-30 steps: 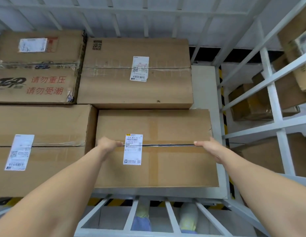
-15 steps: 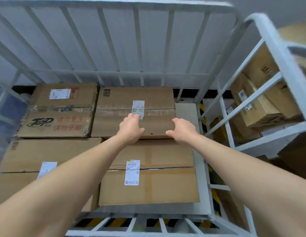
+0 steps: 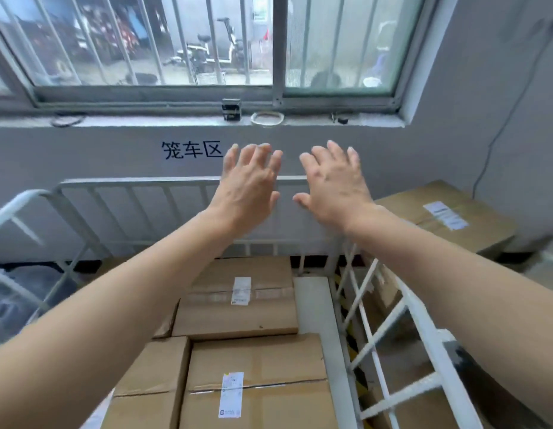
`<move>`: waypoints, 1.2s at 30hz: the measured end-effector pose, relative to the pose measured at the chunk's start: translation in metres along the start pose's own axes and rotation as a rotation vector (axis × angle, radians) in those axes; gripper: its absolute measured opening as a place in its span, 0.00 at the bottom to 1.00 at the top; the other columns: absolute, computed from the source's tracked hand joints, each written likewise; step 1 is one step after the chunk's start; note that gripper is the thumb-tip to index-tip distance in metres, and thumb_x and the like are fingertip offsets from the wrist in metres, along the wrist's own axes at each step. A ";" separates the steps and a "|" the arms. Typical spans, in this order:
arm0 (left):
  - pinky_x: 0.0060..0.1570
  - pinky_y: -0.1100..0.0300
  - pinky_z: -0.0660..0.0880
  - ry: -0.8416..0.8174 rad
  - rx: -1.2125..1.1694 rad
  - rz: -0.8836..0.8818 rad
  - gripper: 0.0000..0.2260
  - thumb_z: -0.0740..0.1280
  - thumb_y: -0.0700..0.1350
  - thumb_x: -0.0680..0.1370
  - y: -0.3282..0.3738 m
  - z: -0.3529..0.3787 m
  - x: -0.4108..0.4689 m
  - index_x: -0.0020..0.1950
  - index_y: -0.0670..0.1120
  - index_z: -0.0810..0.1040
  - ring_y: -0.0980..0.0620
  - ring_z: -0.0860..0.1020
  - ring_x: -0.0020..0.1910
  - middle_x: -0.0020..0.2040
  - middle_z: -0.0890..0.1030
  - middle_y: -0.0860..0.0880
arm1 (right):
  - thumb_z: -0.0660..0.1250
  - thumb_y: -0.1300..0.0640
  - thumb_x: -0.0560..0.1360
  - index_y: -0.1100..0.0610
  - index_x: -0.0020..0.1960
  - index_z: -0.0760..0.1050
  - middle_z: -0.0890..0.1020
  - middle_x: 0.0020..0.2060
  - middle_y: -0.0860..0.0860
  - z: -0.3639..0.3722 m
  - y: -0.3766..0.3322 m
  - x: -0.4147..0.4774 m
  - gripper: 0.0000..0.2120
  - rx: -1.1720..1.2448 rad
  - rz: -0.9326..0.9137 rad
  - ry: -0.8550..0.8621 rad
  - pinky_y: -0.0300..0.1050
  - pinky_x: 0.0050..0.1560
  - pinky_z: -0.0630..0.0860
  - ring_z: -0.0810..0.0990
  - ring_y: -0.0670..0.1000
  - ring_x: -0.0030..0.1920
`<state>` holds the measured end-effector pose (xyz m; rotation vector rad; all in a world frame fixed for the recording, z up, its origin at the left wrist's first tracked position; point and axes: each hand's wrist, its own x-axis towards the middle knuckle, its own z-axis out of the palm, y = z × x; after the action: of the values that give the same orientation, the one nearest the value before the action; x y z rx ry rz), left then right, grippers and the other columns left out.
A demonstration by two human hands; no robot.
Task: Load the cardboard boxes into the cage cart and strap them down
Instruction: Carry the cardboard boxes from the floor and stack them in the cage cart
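Observation:
Brown cardboard boxes lie flat on the floor of the white cage cart (image 3: 139, 182). One labelled box (image 3: 238, 305) sits at the back, another labelled box (image 3: 256, 382) in front of it, and a third box (image 3: 151, 379) to the left. My left hand (image 3: 248, 184) and my right hand (image 3: 332, 184) are raised side by side in front of the cart's back rail, fingers spread and straight, holding nothing. Both are well above the boxes. No strap is visible.
The cart's right side bars (image 3: 383, 335) run down the right. Outside the cart at right stands another cardboard box (image 3: 448, 218). Behind the cart is a grey wall with black characters (image 3: 191, 150), and a barred window (image 3: 188, 41) above a sill (image 3: 176, 120) with small items.
My hands left the box tops and rose up to the height of the cart's back rail, fingers now spread. The view tilted up from the boxes to the wall and window.

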<state>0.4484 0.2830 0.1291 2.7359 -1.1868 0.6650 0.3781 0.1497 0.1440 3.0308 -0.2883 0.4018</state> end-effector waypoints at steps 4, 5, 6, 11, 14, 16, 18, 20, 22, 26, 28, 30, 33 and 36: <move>0.73 0.44 0.47 0.175 0.067 0.058 0.31 0.69 0.48 0.75 0.029 -0.063 0.003 0.75 0.42 0.61 0.41 0.60 0.73 0.72 0.64 0.41 | 0.64 0.44 0.76 0.57 0.76 0.55 0.59 0.75 0.56 -0.067 0.018 -0.031 0.35 -0.044 -0.011 0.107 0.60 0.74 0.44 0.50 0.59 0.77; 0.73 0.43 0.48 0.208 0.080 0.074 0.31 0.70 0.47 0.74 0.036 -0.074 0.003 0.74 0.42 0.62 0.40 0.60 0.72 0.72 0.65 0.41 | 0.64 0.44 0.76 0.57 0.76 0.55 0.59 0.75 0.56 -0.078 0.023 -0.039 0.35 -0.070 -0.010 0.131 0.60 0.74 0.44 0.49 0.59 0.77; 0.72 0.42 0.49 0.243 0.088 0.094 0.31 0.71 0.46 0.73 0.043 -0.082 0.003 0.73 0.41 0.64 0.39 0.62 0.72 0.70 0.66 0.40 | 0.64 0.43 0.76 0.57 0.76 0.55 0.58 0.75 0.57 -0.087 0.027 -0.048 0.35 -0.094 -0.008 0.154 0.60 0.74 0.44 0.49 0.59 0.77; 0.69 0.39 0.54 0.372 0.082 0.207 0.30 0.74 0.44 0.69 0.079 -0.107 0.002 0.69 0.39 0.69 0.36 0.67 0.68 0.67 0.70 0.37 | 0.65 0.44 0.76 0.57 0.76 0.56 0.58 0.75 0.58 -0.118 0.050 -0.093 0.35 -0.117 0.070 0.232 0.60 0.74 0.43 0.50 0.60 0.77; 0.70 0.40 0.54 0.431 0.030 0.277 0.31 0.74 0.44 0.68 0.101 -0.111 0.002 0.68 0.39 0.69 0.37 0.68 0.67 0.66 0.71 0.38 | 0.65 0.45 0.76 0.57 0.76 0.57 0.59 0.75 0.57 -0.126 0.064 -0.119 0.35 -0.150 0.151 0.245 0.59 0.74 0.43 0.50 0.59 0.77; 0.70 0.40 0.55 0.445 -0.006 0.320 0.31 0.74 0.44 0.68 0.116 -0.112 0.002 0.68 0.39 0.69 0.37 0.68 0.67 0.66 0.71 0.38 | 0.66 0.45 0.75 0.58 0.76 0.58 0.60 0.75 0.57 -0.129 0.071 -0.134 0.35 -0.160 0.212 0.248 0.59 0.74 0.44 0.51 0.60 0.77; 0.70 0.40 0.55 0.443 -0.059 0.364 0.30 0.74 0.44 0.69 0.130 -0.111 0.000 0.68 0.39 0.69 0.38 0.67 0.67 0.66 0.71 0.39 | 0.66 0.45 0.76 0.57 0.76 0.57 0.59 0.75 0.57 -0.130 0.079 -0.148 0.35 -0.189 0.281 0.217 0.59 0.74 0.44 0.50 0.60 0.77; 0.70 0.41 0.54 0.436 -0.117 0.407 0.30 0.74 0.44 0.69 0.145 -0.109 -0.002 0.68 0.39 0.69 0.39 0.66 0.68 0.66 0.71 0.39 | 0.65 0.45 0.76 0.57 0.77 0.56 0.58 0.76 0.57 -0.131 0.088 -0.163 0.35 -0.201 0.360 0.186 0.59 0.74 0.44 0.50 0.59 0.77; 0.70 0.41 0.55 0.431 -0.157 0.449 0.30 0.74 0.45 0.69 0.161 -0.106 -0.004 0.68 0.39 0.70 0.38 0.67 0.67 0.66 0.71 0.39 | 0.65 0.45 0.76 0.56 0.77 0.56 0.57 0.76 0.57 -0.132 0.096 -0.181 0.35 -0.214 0.434 0.166 0.58 0.74 0.43 0.49 0.59 0.77; 0.70 0.40 0.56 0.401 -0.233 0.556 0.30 0.74 0.45 0.70 0.201 -0.100 -0.012 0.68 0.39 0.69 0.38 0.68 0.67 0.65 0.72 0.39 | 0.65 0.45 0.76 0.56 0.76 0.56 0.58 0.76 0.56 -0.133 0.111 -0.223 0.34 -0.234 0.557 0.133 0.57 0.74 0.44 0.49 0.59 0.77; 0.69 0.39 0.57 0.401 -0.273 0.613 0.30 0.74 0.45 0.70 0.224 -0.100 -0.016 0.68 0.39 0.70 0.38 0.69 0.66 0.65 0.72 0.39 | 0.65 0.45 0.76 0.56 0.76 0.57 0.58 0.76 0.56 -0.135 0.120 -0.245 0.33 -0.255 0.609 0.128 0.57 0.75 0.44 0.49 0.59 0.77; 0.69 0.39 0.56 0.405 -0.304 0.660 0.29 0.73 0.45 0.71 0.248 -0.100 -0.019 0.69 0.39 0.70 0.38 0.69 0.66 0.65 0.71 0.39 | 0.65 0.46 0.76 0.56 0.75 0.58 0.59 0.75 0.57 -0.138 0.132 -0.266 0.32 -0.283 0.651 0.122 0.58 0.75 0.46 0.51 0.60 0.76; 0.70 0.40 0.55 0.411 -0.343 0.710 0.28 0.72 0.46 0.72 0.285 -0.103 -0.022 0.69 0.40 0.69 0.39 0.69 0.67 0.65 0.71 0.40 | 0.66 0.46 0.76 0.57 0.72 0.62 0.63 0.73 0.57 -0.142 0.155 -0.299 0.30 -0.324 0.692 0.130 0.59 0.74 0.51 0.54 0.60 0.75; 0.69 0.39 0.56 0.409 -0.363 0.732 0.27 0.72 0.45 0.71 0.322 -0.104 -0.025 0.68 0.39 0.70 0.39 0.69 0.66 0.65 0.72 0.40 | 0.67 0.46 0.76 0.57 0.72 0.63 0.64 0.72 0.57 -0.146 0.182 -0.328 0.30 -0.315 0.728 0.137 0.59 0.74 0.50 0.54 0.60 0.75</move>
<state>0.1669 0.1018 0.1834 1.7244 -1.9453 0.8937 -0.0052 0.0427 0.2061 2.4795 -1.3076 0.5313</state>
